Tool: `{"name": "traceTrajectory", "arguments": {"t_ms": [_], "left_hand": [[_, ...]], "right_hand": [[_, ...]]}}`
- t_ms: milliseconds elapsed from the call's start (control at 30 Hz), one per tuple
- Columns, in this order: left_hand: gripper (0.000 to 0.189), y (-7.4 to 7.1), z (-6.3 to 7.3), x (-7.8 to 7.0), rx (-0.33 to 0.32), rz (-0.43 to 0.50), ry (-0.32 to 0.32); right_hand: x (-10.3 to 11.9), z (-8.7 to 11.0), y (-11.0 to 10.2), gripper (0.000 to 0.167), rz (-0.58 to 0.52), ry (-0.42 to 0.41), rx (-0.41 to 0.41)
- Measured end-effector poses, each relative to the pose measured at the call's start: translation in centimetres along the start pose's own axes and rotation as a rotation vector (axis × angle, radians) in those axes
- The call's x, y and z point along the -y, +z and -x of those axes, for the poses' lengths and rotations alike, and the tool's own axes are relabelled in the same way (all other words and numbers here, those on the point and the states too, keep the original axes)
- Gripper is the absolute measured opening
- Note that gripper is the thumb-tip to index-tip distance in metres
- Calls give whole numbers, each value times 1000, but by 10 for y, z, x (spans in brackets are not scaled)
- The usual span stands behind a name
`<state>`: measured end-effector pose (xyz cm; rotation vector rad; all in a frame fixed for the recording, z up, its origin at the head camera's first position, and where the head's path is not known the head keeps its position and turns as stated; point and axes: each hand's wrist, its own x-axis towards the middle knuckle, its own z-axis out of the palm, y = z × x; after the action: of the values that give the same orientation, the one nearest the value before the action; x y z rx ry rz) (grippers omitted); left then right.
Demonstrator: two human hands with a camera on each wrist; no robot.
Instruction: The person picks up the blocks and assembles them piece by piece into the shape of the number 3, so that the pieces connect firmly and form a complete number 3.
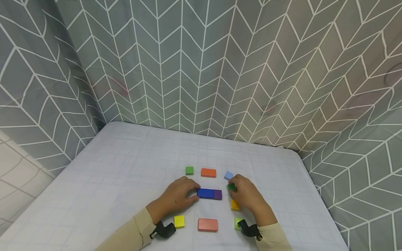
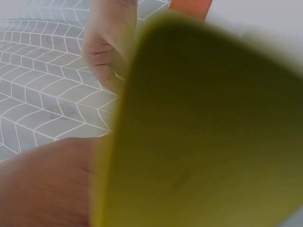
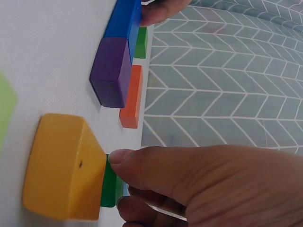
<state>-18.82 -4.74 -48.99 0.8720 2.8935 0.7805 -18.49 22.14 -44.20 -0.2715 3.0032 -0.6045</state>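
My left hand (image 1: 178, 196) holds the left end of a blue block (image 1: 205, 193) between thumb and forefinger. A purple block (image 1: 217, 194) sits flush against the blue block's right end. My right hand (image 1: 248, 195) pinches a dark green block (image 3: 110, 184) between thumb and fingers, just past the far end of an orange-yellow block (image 3: 64, 165). In the head view the right hand partly covers both the dark green block and the orange-yellow block (image 1: 235, 205). A light blue block (image 1: 228, 175) lies just beyond the right fingertips.
Behind lie a green block (image 1: 189, 170) and an orange block (image 1: 208, 172). Nearer are a yellow block (image 1: 179, 221), a salmon block (image 1: 207, 225) and a lime block (image 1: 237, 223) beside the right wrist. The yellow block (image 2: 203, 132) fills much of the left wrist view. A patterned curtain (image 1: 194, 69) borders the white-covered table (image 1: 132, 153).
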Motion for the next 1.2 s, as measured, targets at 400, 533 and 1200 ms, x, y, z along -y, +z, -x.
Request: {"name": "traceTrajectory", "arguments": {"t_ms": [400,533,1200], "left_hand": [[38,0,0,0,8,14,-13],[38,0,1,1,8,11,-7],[39,1,1,2,0,4,4]], "right_hand": [[-4,0,-2,23,6,-14,21],[-5,0,-3,23,7,-18,22],[-16,-3,-5,25,-10,43,39]]}}
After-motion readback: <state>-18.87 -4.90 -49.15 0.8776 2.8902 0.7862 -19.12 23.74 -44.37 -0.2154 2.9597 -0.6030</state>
